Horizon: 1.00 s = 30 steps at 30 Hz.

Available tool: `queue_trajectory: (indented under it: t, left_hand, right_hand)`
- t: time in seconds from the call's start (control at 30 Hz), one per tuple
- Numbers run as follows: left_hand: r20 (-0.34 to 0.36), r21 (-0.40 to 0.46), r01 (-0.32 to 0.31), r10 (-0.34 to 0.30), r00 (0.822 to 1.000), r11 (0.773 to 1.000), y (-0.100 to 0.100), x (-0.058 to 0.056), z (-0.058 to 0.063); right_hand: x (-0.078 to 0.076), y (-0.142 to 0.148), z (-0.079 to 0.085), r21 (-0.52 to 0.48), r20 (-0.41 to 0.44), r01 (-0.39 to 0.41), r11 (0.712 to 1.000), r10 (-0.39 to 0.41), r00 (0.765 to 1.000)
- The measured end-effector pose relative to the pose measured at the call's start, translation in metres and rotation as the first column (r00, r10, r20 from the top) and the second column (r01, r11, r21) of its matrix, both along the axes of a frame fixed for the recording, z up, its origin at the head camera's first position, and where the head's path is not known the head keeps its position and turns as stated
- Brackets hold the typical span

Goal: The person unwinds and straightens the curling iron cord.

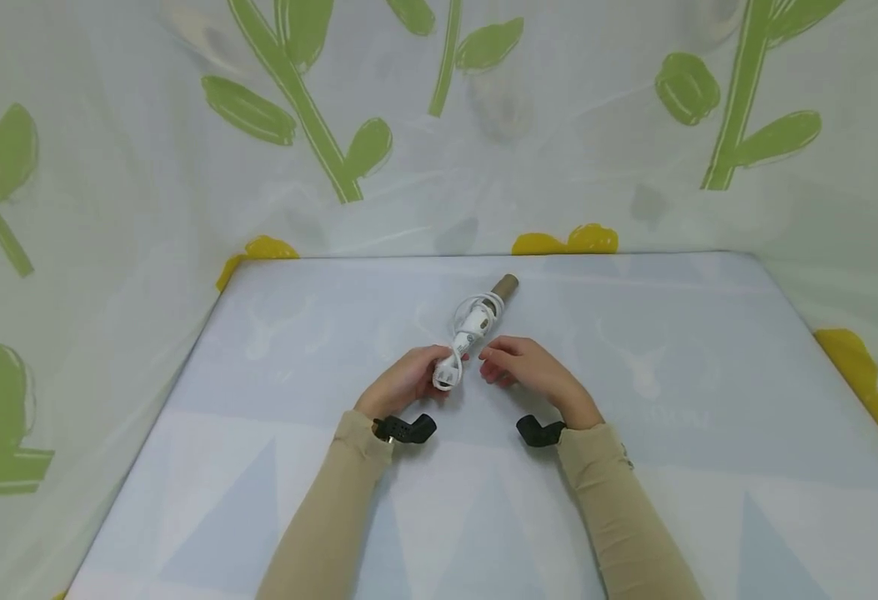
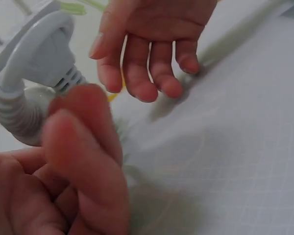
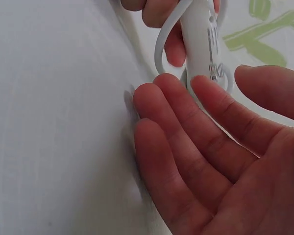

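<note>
A white curling iron [image 1: 471, 330] with a brownish barrel [image 1: 509, 286] points away to the far right, its white cord [image 1: 457, 315] wound around the handle. My left hand [image 1: 407, 379] holds it at the near end, by the plug [image 1: 447, 377]. In the left wrist view the plug [image 2: 44, 56] and the ribbed cord end show large beside curled fingertips. Just right of the handle is my right hand [image 1: 529, 367], holding nothing. Its fingers are loosely extended below the white handle [image 3: 198, 36] in the right wrist view, palm facing it.
The pale table [image 1: 671, 350] has blue triangle prints and reaches back to a curtain [image 1: 589, 150] with green leaf patterns. Yellow shapes [image 1: 566, 240] on the curtain show along the table's far edge. Each wrist wears a black camera mount [image 1: 408, 429].
</note>
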<state>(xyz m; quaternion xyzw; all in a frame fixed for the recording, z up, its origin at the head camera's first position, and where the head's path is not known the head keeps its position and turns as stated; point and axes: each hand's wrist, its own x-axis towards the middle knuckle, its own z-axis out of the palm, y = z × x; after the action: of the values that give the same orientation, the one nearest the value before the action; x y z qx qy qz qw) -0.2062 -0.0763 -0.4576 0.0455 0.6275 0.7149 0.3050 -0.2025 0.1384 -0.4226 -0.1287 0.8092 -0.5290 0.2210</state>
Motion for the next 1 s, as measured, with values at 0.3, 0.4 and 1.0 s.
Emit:
queue_trajectory:
  t: [0.3,0.4,1.0]
  left_hand:
    - [-0.045,-0.033,-0.005,0.003,0.999,0.999,0.000,-0.003,0.002]
    - [-0.064,-0.026,-0.004,0.002,0.998,1.000,0.000,-0.004,0.002]
    - [-0.037,-0.039,-0.209,0.208,0.978,0.977,0.004,0.000,0.009]
  right_hand:
    - [0.000,-0.009,0.001,-0.084,0.027,-0.040,0.996,0.042,0.999]
    - [-0.005,-0.011,-0.011,-0.107,0.023,-0.016,0.994,0.018,1.000]
    - [0.011,-0.040,-0.006,-0.339,0.174,0.035,0.940,0.026,0.984]
